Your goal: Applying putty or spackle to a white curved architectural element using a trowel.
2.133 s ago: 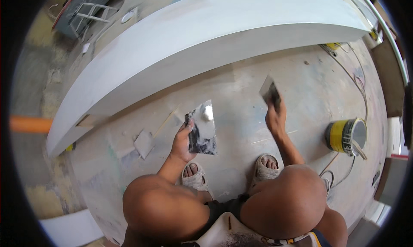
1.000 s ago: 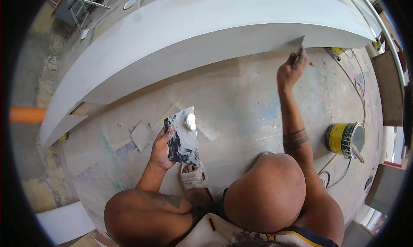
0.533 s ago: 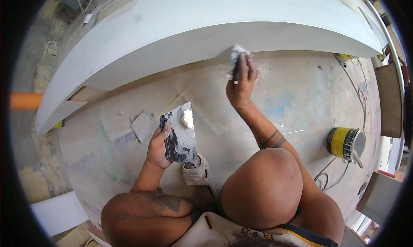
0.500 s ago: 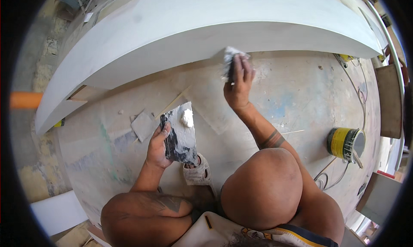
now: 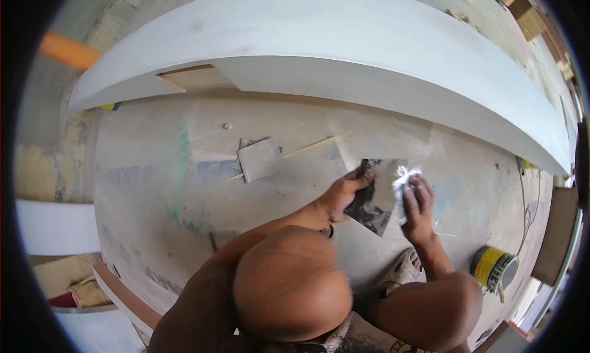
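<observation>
My left hand grips the edge of a flat putty board, smeared grey with dark patches showing through. Its thumb lies on top. My right hand is closed around a putty spreader, mostly hidden by the fingers and slightly blurred. White putty clings to the spreader at the board's right edge. Both hands are above the floor, in front of my knees. Beyond them stretches a long, white-coated panel structure with a grey-white near side and a rectangular opening at the left.
A yellow-and-black can with a stick in it stands at the right, near cables. On the stained floor lie a square grey piece and a thin wooden strip. White boards rest at the left.
The right hand has come back from the panel's near side to the board. The left hand has carried the board rightward, and the view has shifted. The white lump on the board is now at the spreader.
</observation>
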The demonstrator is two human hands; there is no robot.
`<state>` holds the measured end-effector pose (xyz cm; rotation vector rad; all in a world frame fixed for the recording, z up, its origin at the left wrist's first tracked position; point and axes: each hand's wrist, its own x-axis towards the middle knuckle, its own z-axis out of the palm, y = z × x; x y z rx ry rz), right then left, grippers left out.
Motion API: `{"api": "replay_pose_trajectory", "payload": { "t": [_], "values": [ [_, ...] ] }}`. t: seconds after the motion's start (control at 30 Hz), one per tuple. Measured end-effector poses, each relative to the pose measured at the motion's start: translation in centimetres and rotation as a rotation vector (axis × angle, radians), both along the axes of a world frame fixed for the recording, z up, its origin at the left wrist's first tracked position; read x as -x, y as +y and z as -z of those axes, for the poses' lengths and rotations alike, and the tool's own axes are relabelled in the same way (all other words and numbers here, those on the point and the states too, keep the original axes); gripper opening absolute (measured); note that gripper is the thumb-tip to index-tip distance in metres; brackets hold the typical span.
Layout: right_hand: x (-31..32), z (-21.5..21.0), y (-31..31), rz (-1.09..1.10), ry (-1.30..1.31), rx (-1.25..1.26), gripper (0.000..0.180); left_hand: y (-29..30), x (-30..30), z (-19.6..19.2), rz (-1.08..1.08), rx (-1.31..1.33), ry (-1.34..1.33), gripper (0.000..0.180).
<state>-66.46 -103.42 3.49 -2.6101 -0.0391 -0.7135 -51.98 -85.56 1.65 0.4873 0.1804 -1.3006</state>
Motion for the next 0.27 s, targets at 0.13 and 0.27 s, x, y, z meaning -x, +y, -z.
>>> {"api": "replay_pose_trajectory", "payload": {
  "t": [0.13, 0.27],
  "values": [
    [5.6, -1.3, -3.3, 0.202, 0.487, 0.123, 0.056, -2.8, 2.4, 1.0, 0.006, 0.059, 0.136, 0.037],
    [11.3, -3.1, -2.8, 0.469, 0.485, -0.072, 0.05, -5.5, 1.8, 0.9, 0.159, 0.086, -0.01, 0.048]
  ]
}}
